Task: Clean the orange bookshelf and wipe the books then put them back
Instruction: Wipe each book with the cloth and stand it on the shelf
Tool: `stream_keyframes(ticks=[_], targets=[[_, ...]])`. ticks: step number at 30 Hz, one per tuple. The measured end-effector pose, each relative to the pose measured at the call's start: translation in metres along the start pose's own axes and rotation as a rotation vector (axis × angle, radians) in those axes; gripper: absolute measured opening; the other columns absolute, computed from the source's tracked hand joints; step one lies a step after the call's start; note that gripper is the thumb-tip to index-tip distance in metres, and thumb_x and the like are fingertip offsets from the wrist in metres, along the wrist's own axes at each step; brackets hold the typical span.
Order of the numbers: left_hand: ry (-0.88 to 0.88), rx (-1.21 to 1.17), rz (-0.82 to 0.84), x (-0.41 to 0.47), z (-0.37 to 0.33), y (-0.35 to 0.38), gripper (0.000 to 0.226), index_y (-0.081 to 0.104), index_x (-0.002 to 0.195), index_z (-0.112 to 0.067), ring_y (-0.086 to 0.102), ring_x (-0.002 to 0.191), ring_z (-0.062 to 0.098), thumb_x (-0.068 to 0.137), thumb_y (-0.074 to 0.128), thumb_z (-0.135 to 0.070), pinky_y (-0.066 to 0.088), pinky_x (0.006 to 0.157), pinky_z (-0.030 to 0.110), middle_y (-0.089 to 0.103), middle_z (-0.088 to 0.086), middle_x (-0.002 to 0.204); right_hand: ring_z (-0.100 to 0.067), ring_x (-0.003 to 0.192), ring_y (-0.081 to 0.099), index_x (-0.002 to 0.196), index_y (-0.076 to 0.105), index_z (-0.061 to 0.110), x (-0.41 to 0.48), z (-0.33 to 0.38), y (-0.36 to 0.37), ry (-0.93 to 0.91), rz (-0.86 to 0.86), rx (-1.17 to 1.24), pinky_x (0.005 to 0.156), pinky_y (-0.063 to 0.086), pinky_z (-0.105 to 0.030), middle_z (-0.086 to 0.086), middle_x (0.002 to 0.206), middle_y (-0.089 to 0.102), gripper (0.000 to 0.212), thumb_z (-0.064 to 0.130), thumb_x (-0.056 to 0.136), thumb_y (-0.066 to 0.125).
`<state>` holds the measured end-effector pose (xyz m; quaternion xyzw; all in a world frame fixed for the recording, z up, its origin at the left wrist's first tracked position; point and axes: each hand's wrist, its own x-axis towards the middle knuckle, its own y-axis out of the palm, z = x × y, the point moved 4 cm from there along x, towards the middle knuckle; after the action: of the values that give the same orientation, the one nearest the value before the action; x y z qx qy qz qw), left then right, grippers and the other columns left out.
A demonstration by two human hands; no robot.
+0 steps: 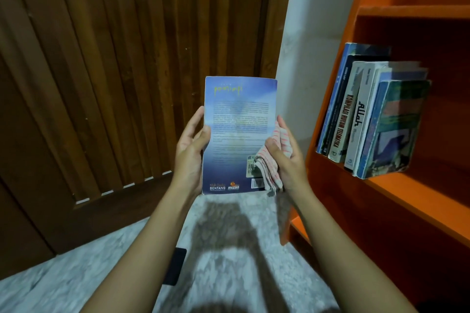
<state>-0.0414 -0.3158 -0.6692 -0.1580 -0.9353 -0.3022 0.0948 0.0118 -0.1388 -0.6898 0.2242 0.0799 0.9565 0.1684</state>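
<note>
A blue paperback book is held upright in front of me, back cover facing me. My left hand grips its left edge. My right hand holds a white cloth with red stripes pressed against the book's lower right corner. The orange bookshelf stands to the right. On its middle shelf several books stand upright, leaning to the left, spines toward me.
A dark slatted wooden door fills the left side. A white wall strip lies between door and shelf. The floor is pale grey marble, with a small dark flat object on it below my left forearm.
</note>
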Motion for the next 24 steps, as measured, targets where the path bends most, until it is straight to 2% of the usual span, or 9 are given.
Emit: stream_keyframes(ticks=[5, 8, 10, 14, 16, 18, 20, 22, 24], targets=[[0.086, 0.145, 0.049, 0.005, -0.001, 0.006, 0.044, 0.041, 0.137, -0.020, 0.066, 0.087, 0.004, 0.094, 0.044, -0.009, 0.053, 0.066, 0.018, 0.062, -0.001, 0.118, -0.025, 0.122, 0.054, 0.139, 0.039, 0.013, -0.005, 0.004, 0.001, 0.022, -0.024, 0.172, 0.098, 0.048, -0.034, -0.013, 0.134, 0.054, 0.077, 0.014, 0.070, 0.073], [0.145, 0.262, 0.054, 0.008, 0.005, 0.009, 0.047, 0.034, 0.141, -0.016, 0.064, 0.090, 0.000, 0.096, 0.043, -0.009, 0.051, 0.070, 0.016, 0.058, 0.003, 0.121, -0.029, 0.119, 0.056, 0.136, 0.045, 0.013, -0.007, 0.007, 0.002, 0.027, -0.077, 0.197, 0.098, 0.047, -0.041, -0.013, 0.128, 0.059, 0.071, 0.007, 0.070, 0.070], [0.169, 0.356, 0.044, 0.010, 0.008, 0.010, 0.045, 0.035, 0.142, -0.016, 0.062, 0.092, 0.006, 0.098, 0.042, -0.008, 0.051, 0.073, 0.019, 0.061, 0.001, 0.111, -0.029, 0.117, 0.058, 0.134, 0.047, 0.012, -0.008, 0.010, 0.000, 0.025, -0.120, 0.187, 0.097, 0.048, -0.041, -0.014, 0.126, 0.060, 0.067, 0.001, 0.071, 0.068], [0.246, 0.598, -0.005, 0.013, 0.006, 0.011, 0.047, 0.042, 0.139, -0.015, 0.047, 0.126, 0.017, 0.094, 0.052, -0.008, 0.045, 0.098, 0.026, 0.048, 0.003, 0.138, -0.022, 0.109, 0.062, 0.124, 0.054, 0.020, -0.012, 0.018, -0.005, -0.005, -0.163, 0.132, 0.082, 0.054, -0.029, -0.011, 0.123, 0.062, 0.054, -0.009, 0.079, 0.062], [0.360, 0.804, -0.065, 0.010, -0.001, 0.016, 0.052, 0.045, 0.138, -0.016, 0.034, 0.133, 0.010, 0.089, 0.058, -0.004, 0.032, 0.107, 0.014, 0.036, 0.001, 0.146, -0.015, 0.105, 0.064, 0.118, 0.056, 0.025, -0.014, 0.021, -0.006, -0.042, -0.185, 0.077, 0.077, 0.053, -0.022, -0.008, 0.121, 0.063, 0.052, -0.011, 0.080, 0.061], [0.466, 0.925, -0.062, 0.005, -0.004, 0.026, 0.053, 0.046, 0.136, -0.014, 0.028, 0.131, 0.002, 0.087, 0.060, -0.002, 0.022, 0.104, 0.002, 0.034, 0.001, 0.147, -0.006, 0.102, 0.064, 0.118, 0.056, 0.024, -0.016, 0.024, -0.004, -0.093, -0.226, -0.009, 0.077, 0.051, -0.016, -0.005, 0.121, 0.062, 0.053, -0.012, 0.080, 0.061], [0.470, 0.905, 0.037, 0.002, 0.001, 0.036, 0.051, 0.042, 0.139, -0.017, 0.032, 0.132, 0.004, 0.091, 0.057, -0.009, 0.032, 0.111, 0.021, 0.039, 0.001, 0.145, 0.003, 0.101, 0.061, 0.123, 0.056, 0.017, -0.020, 0.026, -0.001, -0.147, -0.262, -0.151, 0.081, 0.050, -0.012, -0.002, 0.121, 0.061, 0.053, -0.012, 0.080, 0.062], [0.352, 0.832, 0.128, 0.000, 0.009, 0.045, 0.056, 0.026, 0.145, -0.034, 0.047, 0.126, 0.013, 0.096, 0.051, -0.026, 0.044, 0.103, 0.039, 0.051, 0.000, 0.135, 0.007, 0.103, 0.059, 0.126, 0.056, 0.018, -0.025, 0.024, 0.006, -0.169, -0.268, -0.273, 0.085, 0.050, -0.014, 0.005, 0.121, 0.061, 0.055, -0.009, 0.079, 0.065], [0.304, 0.848, 0.124, -0.002, 0.011, 0.050, 0.060, 0.007, 0.143, -0.052, 0.062, 0.092, 0.015, 0.096, 0.044, -0.042, 0.054, 0.083, 0.042, 0.064, 0.000, 0.100, 0.003, 0.110, 0.057, 0.125, 0.054, 0.031, -0.032, 0.021, 0.011, -0.220, -0.262, -0.454, 0.093, 0.050, -0.022, 0.012, 0.122, 0.060, 0.057, 0.001, 0.078, 0.068]])
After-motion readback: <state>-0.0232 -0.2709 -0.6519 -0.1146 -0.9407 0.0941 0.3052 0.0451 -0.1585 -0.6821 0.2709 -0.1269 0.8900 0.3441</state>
